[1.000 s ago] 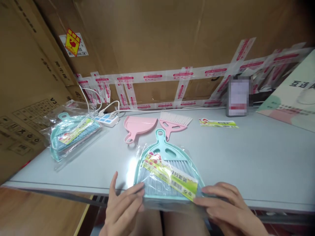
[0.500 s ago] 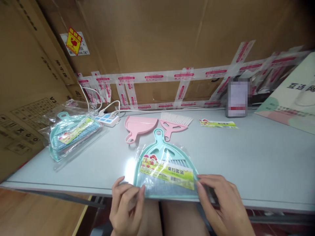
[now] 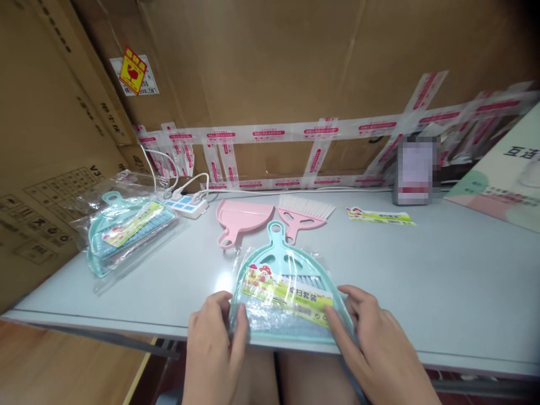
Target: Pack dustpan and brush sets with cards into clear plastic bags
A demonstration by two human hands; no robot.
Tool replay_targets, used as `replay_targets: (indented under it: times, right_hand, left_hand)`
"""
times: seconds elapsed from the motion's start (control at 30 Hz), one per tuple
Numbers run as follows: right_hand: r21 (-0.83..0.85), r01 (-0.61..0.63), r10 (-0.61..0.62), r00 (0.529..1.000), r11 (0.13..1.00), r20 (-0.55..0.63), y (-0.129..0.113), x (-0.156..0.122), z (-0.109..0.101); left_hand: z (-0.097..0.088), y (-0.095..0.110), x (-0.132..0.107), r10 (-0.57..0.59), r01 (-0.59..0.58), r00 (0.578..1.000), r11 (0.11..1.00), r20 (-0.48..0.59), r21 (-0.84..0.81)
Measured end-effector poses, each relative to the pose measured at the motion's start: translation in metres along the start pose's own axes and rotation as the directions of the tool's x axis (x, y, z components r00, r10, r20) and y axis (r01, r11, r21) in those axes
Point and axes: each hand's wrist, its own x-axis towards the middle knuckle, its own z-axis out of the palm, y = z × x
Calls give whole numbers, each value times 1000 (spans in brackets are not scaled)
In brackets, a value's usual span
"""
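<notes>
At the table's front edge lies a turquoise dustpan and brush set (image 3: 270, 320) in a clear plastic bag, its handle pointing away from me. A paper label (image 3: 295, 293) with red mushrooms slants across it under the film. My left hand (image 3: 217, 332) grips the lower left edge, thumb on top and fingers curled round the side. My right hand (image 3: 365, 326) holds the right edge, the thumb resting over the label's end. Behind the set are a pink dustpan (image 3: 247, 216) and a pink brush (image 3: 306, 216) with white bristles, both unwrapped.
Another bagged turquoise set (image 3: 126, 230) lies at the left, near a white power strip (image 3: 188, 206) with cables. A loose label (image 3: 379, 216) is at the back right, before a phone (image 3: 415, 171). Large cardboard boxes (image 3: 261, 62) stand behind the table (image 3: 442, 281).
Both hands have closed on the set's sides; the left fingers have moved from its front corner to its edge, and the right thumb has come over the label. The view has shifted slightly.
</notes>
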Motion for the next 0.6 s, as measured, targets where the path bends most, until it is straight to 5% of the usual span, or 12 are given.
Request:
replay_targets:
  times: [0.13,0.27,0.47,0.6]
  right_hand:
    - [-12,-75,76,990,997,118,-1,11,1]
    - [37,-162,154,973,986,174,1,13,3]
    - [193,-212,215,977,958,5,-4,-1,7]
    - [317,-282,324,942,905,-86,16,-5,-3]
  left_hand:
    - [-3,3,11,45,-43,996,999,77,-30]
    - [1,1,11,83,-83,996,997,11,-5]
    - [13,-7,-6,64,-84,978,992,-200,-97]
    - [16,10,-10,5,-81,967,953,-254,-290]
